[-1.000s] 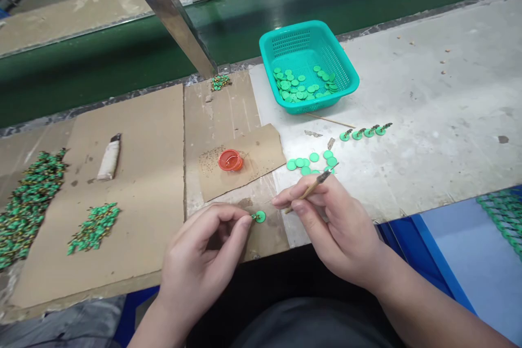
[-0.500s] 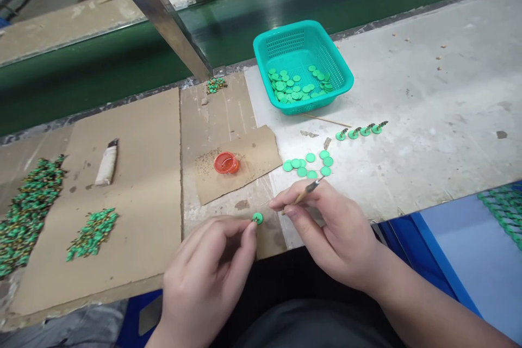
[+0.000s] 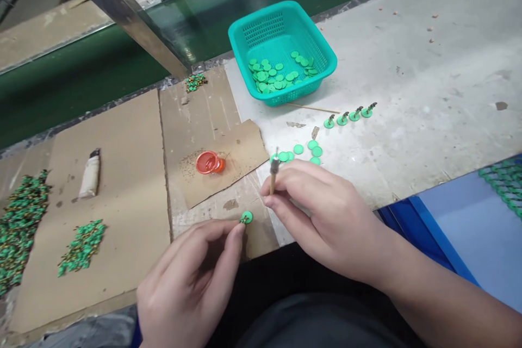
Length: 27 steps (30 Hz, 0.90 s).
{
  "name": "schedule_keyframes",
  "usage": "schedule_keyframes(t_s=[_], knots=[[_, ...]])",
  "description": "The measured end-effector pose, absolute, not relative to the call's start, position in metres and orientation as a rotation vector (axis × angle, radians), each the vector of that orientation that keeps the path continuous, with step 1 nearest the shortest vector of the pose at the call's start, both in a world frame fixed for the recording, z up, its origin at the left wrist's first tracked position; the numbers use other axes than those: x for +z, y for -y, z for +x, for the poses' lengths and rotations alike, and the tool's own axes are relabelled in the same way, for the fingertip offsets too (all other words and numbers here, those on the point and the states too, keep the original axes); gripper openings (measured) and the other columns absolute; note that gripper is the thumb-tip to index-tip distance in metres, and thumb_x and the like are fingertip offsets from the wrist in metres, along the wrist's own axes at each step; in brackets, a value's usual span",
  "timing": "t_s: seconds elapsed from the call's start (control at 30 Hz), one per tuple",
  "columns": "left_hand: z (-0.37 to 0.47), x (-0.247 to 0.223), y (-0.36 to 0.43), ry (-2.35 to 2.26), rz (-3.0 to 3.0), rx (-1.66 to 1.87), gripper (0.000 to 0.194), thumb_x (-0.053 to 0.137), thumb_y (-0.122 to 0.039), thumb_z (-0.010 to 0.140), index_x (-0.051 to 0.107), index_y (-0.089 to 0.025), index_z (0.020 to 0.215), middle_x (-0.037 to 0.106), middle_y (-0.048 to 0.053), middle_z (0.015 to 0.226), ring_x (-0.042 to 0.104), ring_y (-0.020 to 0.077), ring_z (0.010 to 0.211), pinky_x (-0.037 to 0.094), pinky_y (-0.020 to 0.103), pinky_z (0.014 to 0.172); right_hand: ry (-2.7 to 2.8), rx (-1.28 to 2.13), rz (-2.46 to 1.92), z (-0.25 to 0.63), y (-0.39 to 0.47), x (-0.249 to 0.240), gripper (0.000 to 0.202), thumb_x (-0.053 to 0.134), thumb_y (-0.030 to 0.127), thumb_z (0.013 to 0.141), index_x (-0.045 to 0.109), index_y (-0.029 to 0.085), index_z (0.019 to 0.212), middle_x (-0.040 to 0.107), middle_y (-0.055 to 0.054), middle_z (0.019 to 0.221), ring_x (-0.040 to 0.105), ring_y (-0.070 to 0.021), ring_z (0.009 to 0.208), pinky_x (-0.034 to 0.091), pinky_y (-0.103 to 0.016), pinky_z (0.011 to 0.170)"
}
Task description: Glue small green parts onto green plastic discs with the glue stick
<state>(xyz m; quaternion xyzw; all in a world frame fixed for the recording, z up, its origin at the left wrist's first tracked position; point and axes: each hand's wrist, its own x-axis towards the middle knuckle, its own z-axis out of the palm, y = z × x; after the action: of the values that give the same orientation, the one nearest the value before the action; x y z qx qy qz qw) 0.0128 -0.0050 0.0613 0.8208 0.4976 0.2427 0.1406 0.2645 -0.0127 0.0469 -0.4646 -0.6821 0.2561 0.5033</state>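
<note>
My left hand (image 3: 191, 277) pinches a small piece with a green disc (image 3: 247, 217) at its end between thumb and forefinger, low over the table's front edge. In my right hand (image 3: 322, 217) is a thin brush (image 3: 274, 174), held between thumb and fingers with its tip pointing up and away. Past that hand lie several loose green discs (image 3: 298, 149), some partly hidden by it. Beyond them, several green discs with small dark upright figures (image 3: 342, 118) stand in a row. A red cup (image 3: 209, 163) with wet-looking contents sits on a cardboard scrap (image 3: 244, 141).
A teal basket (image 3: 326, 65) holding many green discs stands at the back, with a thin stick (image 3: 314, 108) before it. On the left, a cardboard sheet (image 3: 126, 163) bears a white-wrapped tool (image 3: 90, 174) and a pile of green-and-gold pieces (image 3: 84, 247). A bigger heap (image 3: 24, 223) lies further left.
The brush in my right hand has swung from slanting right to nearly upright. The view has shifted, so most things sit further left. My left hand keeps its pinch.
</note>
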Motion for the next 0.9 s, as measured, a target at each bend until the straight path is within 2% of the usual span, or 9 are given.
schedule_keyframes(t_s=[0.13, 0.43, 0.63, 0.9], knots=[[0.014, 0.065, 0.006, -1.483, 2.342, 0.650, 0.008, 0.072, -0.034, 0.119, 0.077, -0.031, 0.113, 0.083, -0.001, 0.101, 0.080, 0.0189, 0.092, 0.067, 0.034, 0.093, 1.658, 0.625, -1.133, 0.266, 0.005, 0.048, 0.016, 0.061, 0.016, 0.123, 0.067, 0.023, 0.110, 0.080, -0.007, 0.109, 0.076, -0.0228, 0.104, 0.064, -0.039, 0.095], [0.015, 0.075, -0.003, -1.368, 2.421, 0.604, 0.008, 0.073, -0.025, 0.117, 0.073, -0.031, 0.111, 0.083, -0.003, 0.100, 0.084, 0.0178, 0.092, 0.069, 0.031, 0.091, 1.651, 0.692, -1.091, 0.258, 0.005, 0.045, 0.019, 0.062, 0.013, 0.122, 0.067, 0.023, 0.107, 0.080, -0.006, 0.108, 0.078, -0.0219, 0.106, 0.066, -0.036, 0.095], [0.022, 0.070, -0.001, -1.424, 2.339, 0.717, 0.008, 0.076, -0.027, 0.115, 0.078, -0.031, 0.108, 0.082, -0.004, 0.097, 0.082, 0.0156, 0.089, 0.066, 0.028, 0.090, 1.646, 0.736, -1.071, 0.253, -0.001, 0.044, 0.018, 0.060, 0.013, 0.121, 0.070, 0.021, 0.108, 0.081, -0.006, 0.107, 0.077, -0.0219, 0.104, 0.064, -0.036, 0.094], [0.010, 0.052, 0.002, -1.402, 2.328, 0.802, 0.008, 0.079, -0.024, 0.114, 0.083, -0.030, 0.114, 0.086, -0.002, 0.106, 0.082, 0.0149, 0.092, 0.067, 0.028, 0.097, 1.719, 0.842, -1.023, 0.252, -0.014, 0.045, 0.026, 0.051, 0.017, 0.124, 0.067, 0.021, 0.104, 0.082, -0.006, 0.108, 0.078, -0.0211, 0.101, 0.061, -0.034, 0.093]])
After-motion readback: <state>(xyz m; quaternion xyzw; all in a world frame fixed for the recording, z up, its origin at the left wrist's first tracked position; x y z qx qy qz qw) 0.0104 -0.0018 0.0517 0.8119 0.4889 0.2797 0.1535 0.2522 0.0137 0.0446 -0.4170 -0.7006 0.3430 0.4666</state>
